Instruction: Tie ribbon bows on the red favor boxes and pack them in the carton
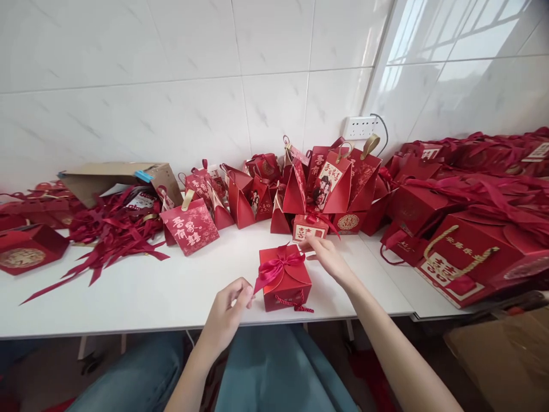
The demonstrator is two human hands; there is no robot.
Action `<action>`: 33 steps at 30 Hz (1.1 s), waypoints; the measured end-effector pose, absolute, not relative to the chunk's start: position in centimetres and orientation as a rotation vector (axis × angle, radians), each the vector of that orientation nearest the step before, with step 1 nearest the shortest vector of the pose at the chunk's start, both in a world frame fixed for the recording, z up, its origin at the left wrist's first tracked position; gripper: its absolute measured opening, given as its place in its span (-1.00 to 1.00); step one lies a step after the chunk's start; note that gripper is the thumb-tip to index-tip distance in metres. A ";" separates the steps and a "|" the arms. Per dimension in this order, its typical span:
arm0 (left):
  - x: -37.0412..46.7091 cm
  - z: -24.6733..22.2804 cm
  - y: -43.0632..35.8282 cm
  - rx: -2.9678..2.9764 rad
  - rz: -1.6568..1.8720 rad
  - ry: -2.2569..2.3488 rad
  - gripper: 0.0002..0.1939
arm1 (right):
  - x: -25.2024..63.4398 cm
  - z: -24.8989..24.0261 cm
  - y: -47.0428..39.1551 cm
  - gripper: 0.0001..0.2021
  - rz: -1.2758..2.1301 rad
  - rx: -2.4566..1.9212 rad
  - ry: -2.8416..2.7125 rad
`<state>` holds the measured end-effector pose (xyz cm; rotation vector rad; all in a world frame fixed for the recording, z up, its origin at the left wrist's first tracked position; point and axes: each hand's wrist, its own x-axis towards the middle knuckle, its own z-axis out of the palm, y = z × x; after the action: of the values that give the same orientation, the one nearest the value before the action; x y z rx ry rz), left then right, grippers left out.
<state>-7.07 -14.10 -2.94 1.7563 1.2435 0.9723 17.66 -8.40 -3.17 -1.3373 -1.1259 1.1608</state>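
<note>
A red gift box (286, 286) stands near the table's front edge, with a twisted red cord on its front. On its top sits a crimson ribbon bow (281, 264). My left hand (231, 306) is at the box's left side, thumb and fingers pinched on the end of a bow tail. Off the box's upper right corner is my right hand (323, 254), its fingers partly spread and nothing visible in them. Just behind it sits a small red box (309, 227) with a white label.
Loose ribbons (115, 223) spill from a cardboard carton (115, 171) at the left. Several red boxes (332, 183) line the wall. Larger red boxes (484, 246) are piled at the right. The white table's (171, 297) front edge runs just before my lap.
</note>
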 end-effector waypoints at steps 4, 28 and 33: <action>-5.3 -2.6 -13.6 1.683 0.963 1.283 -0.57 | 16.1 -2.7 -6.4 -0.52 1.397 -1.308 -1.168; -13.6 -4.5 -13.3 0.970 1.485 1.061 -0.56 | 23.8 -3.4 -11.6 -0.67 0.763 -1.134 -0.663; -16.2 -3.2 -12.7 1.061 1.478 1.078 -0.55 | 25.7 -2.0 -13.4 -0.68 0.756 -1.134 -0.659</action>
<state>-16.25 -12.71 -3.20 1.0612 1.0782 1.4778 25.69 -13.44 -2.04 -1.1337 -0.6594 0.7563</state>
